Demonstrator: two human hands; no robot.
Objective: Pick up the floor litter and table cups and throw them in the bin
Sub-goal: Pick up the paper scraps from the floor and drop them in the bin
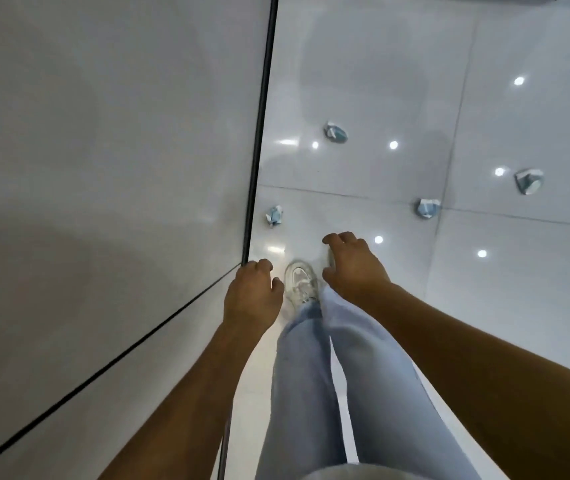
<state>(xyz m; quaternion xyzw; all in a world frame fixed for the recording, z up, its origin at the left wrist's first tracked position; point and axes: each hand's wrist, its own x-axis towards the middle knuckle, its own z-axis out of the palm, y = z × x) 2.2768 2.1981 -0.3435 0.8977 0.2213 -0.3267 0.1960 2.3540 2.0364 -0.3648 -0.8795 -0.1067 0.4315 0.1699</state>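
Note:
Several crumpled blue-and-white paper balls lie on the glossy white floor: one close to the table's edge, one farther ahead, one to the right on a tile seam, and one at far right. My left hand hangs with loosely curled fingers next to the table's corner and holds nothing. My right hand reaches forward and down with fingers curled loosely, empty, above the floor. No cups and no bin are in view.
A white table with a dark edge strip fills the left side. My legs in light blue trousers and a white shoe stand beside it. White tiled floor with ceiling-light reflections spreads to the right.

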